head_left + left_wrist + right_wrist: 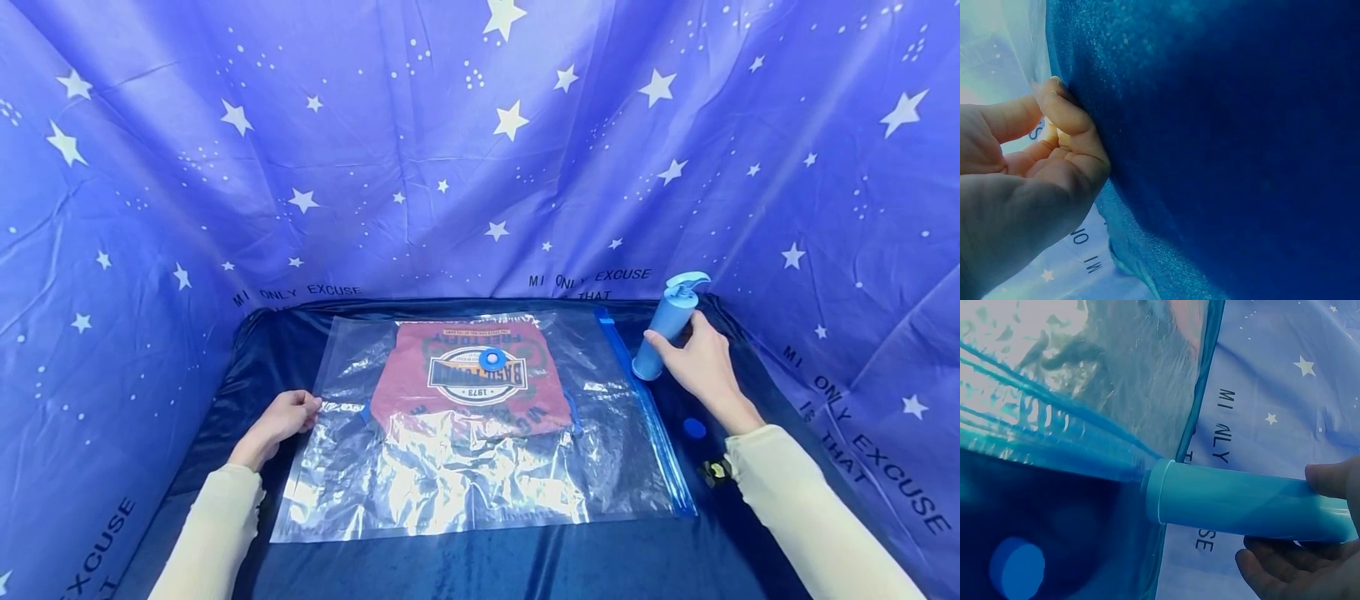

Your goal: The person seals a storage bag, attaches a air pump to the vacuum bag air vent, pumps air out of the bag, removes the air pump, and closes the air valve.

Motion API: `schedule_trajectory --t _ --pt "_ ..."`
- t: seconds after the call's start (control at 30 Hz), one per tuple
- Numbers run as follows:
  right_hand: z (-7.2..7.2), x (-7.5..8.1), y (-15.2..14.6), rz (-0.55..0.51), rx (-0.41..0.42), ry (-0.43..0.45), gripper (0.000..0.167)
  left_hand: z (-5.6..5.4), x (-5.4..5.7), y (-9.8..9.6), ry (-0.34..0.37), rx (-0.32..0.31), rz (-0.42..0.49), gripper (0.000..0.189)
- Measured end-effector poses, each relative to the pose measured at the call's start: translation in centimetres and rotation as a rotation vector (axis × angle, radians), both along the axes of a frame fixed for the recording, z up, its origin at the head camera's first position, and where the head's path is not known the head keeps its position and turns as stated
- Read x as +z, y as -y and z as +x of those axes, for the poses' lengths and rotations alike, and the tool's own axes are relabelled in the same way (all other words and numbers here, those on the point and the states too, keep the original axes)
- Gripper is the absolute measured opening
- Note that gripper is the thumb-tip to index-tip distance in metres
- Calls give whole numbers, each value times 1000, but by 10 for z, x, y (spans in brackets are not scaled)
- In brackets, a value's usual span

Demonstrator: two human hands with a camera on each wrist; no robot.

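Observation:
A clear vacuum storage bag [480,479] lies flat, with a folded red printed garment [472,408] inside. A round blue valve [492,359] sits on its upper face over the garment. My left hand [281,421] pinches the bag's left edge between thumb and forefinger. At the right, my right hand [701,358] grips a light blue hand pump [667,321], its handle at the top. The pump stands nearly upright beside the bag's blue zip strip [663,442]; in the right wrist view its base [1160,490] overlaps the strip's far end.
A round blue cap [694,428] lies on the dark blue cloth [480,567] to the right of the zip strip. Near the right sleeve is a small black and yellow object [716,473]. Purple curtains with stars [405,167] enclose the back and both sides.

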State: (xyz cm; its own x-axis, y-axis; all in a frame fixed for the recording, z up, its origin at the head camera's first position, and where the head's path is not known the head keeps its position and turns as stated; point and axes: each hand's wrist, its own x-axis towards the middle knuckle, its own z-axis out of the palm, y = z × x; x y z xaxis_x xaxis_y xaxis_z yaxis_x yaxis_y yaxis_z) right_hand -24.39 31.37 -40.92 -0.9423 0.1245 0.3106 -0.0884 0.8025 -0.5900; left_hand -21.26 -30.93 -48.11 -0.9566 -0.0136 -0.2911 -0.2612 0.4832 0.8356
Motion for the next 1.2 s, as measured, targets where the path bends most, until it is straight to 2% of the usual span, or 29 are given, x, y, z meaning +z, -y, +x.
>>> schedule_trajectory --t 0.3,0.6,1.2 --pt "-8 1 12 8 29 -30 60 1 -2 0 2 5 0 27" --pt "-11 0 22 -6 57 -16 60 1 -4 0 2 7 7 28" --pt "-20 -5 50 -27 138 2 60 0 0 0 -1 4 -6 28"
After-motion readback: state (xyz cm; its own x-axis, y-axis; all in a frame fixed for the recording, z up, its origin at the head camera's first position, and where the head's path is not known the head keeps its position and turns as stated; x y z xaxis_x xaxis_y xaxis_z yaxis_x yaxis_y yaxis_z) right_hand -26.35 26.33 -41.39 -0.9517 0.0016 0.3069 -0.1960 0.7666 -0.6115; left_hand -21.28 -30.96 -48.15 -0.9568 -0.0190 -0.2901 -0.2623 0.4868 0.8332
